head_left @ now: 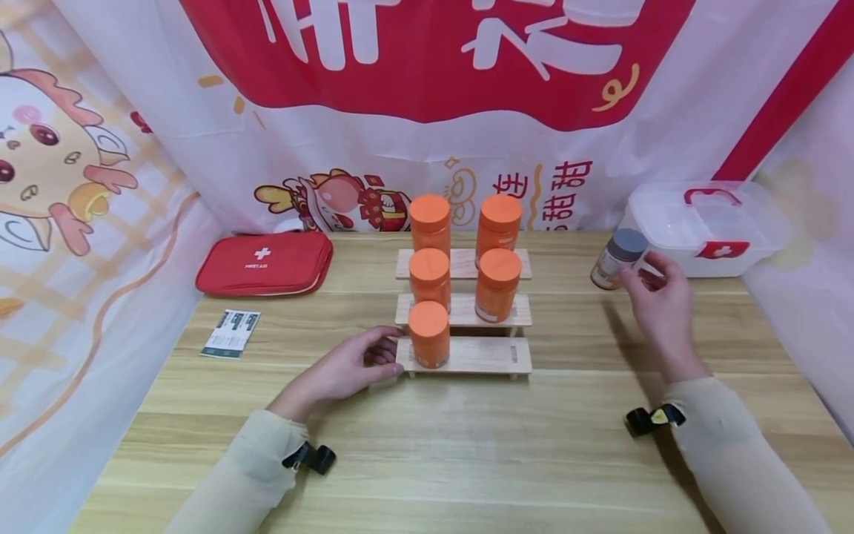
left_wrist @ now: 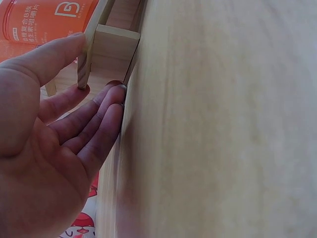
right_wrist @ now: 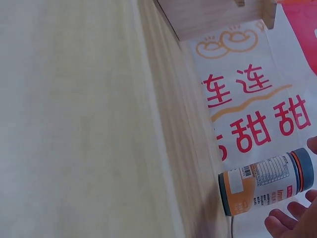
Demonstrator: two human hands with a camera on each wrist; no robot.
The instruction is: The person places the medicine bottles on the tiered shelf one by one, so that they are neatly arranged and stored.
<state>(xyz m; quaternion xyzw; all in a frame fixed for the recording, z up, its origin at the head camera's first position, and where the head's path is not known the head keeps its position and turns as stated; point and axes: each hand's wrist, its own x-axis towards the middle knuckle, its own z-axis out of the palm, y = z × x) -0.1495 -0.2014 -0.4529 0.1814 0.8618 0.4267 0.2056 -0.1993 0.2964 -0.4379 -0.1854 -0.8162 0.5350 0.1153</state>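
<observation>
On the table stands a three-tier wooden rack (head_left: 483, 354) carrying several orange bottles (head_left: 429, 337). My left hand (head_left: 353, 363) is at the left end of its lowest tier. In the left wrist view, the thumb and index finger of the left hand (left_wrist: 54, 109) pinch the end of the wooden board (left_wrist: 85, 67), while the other fingers extend below it. At the right, a bottle with a grey cap (head_left: 617, 259) stands upright on the table. Beside it is my right hand (head_left: 660, 304), fingers loosely bent around its side; the right wrist view shows a gap between the fingers (right_wrist: 282, 223) and bottle.
A clear first-aid box (head_left: 700, 222) with a red handle stands right behind the grey-capped bottle. At the left lie a red first-aid pouch (head_left: 263, 263) and a small printed card (head_left: 231, 334). A printed cloth (head_left: 373, 148) hangs along the table's back edge.
</observation>
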